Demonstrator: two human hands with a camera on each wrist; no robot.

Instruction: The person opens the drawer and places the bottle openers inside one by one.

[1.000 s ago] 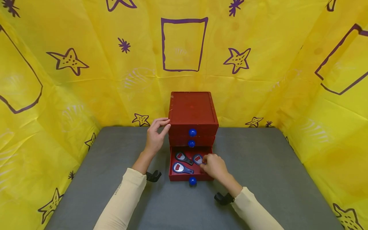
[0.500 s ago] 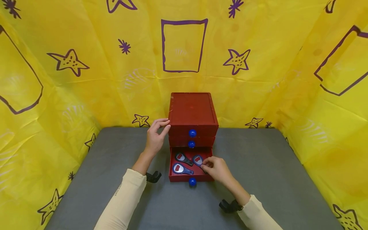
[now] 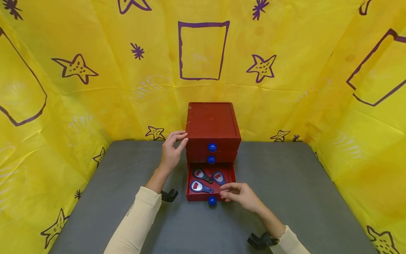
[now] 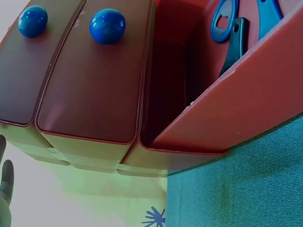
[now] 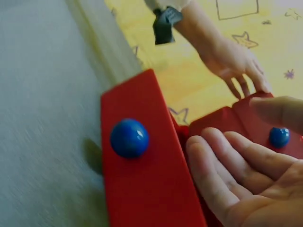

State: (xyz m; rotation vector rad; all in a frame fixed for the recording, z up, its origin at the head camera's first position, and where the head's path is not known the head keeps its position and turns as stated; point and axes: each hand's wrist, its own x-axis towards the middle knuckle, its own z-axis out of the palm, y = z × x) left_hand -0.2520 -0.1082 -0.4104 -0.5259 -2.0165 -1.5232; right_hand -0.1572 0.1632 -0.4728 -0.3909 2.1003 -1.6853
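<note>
A small red drawer cabinet (image 3: 211,120) with blue knobs stands with its bottom drawer (image 3: 198,197) pulled out. In that drawer lie a black bottle opener (image 3: 199,173) at the back left, a blue bottle opener (image 3: 203,188) in front of it, and another blue bottle opener (image 3: 217,176) on the right. My right hand (image 3: 242,195) is over the drawer's front right corner, fingers loosely bent; in the right wrist view nothing shows in the palm. With its fingertips, my left hand (image 3: 170,153) touches the cabinet's upper left edge.
Two upper drawers with blue knobs (image 3: 212,147) are closed. The cabinet stands on a grey table (image 3: 136,211), close to a yellow patterned cloth (image 3: 111,88) that hangs at the back and both sides.
My right hand has drawn back from the right blue bottle opener toward the drawer's front right corner, uncovering more of it. My left hand has stayed at the cabinet.
</note>
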